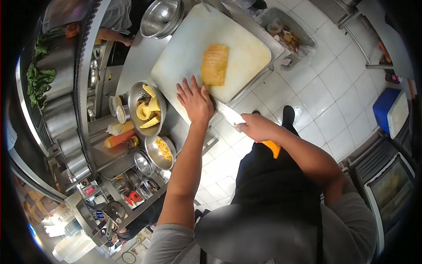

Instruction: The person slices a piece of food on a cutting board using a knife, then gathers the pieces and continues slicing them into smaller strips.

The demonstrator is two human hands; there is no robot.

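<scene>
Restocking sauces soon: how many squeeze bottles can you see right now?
2. A pale yellow bottle and an orange bottle just below it in the picture, both immediately left of the colander holding yellow pieces. More may be hidden in the clutter lower down.

Counter, centre: perforated steel colander (pixel 134 90) holding pale yellow curved chunks.
Counter, lower: small round steel bowl (pixel 151 155) of yellow shreds; orange plastic squeeze bottle (pixel 118 140) lying beside it.
Top: empty shiny steel colander (pixel 161 17); grey scrap bin (pixel 303 31).
Floor, right: blue cooler box with white lid (pixel 384 108).
Left shelf: dark green leaves (pixel 38 83).
</scene>
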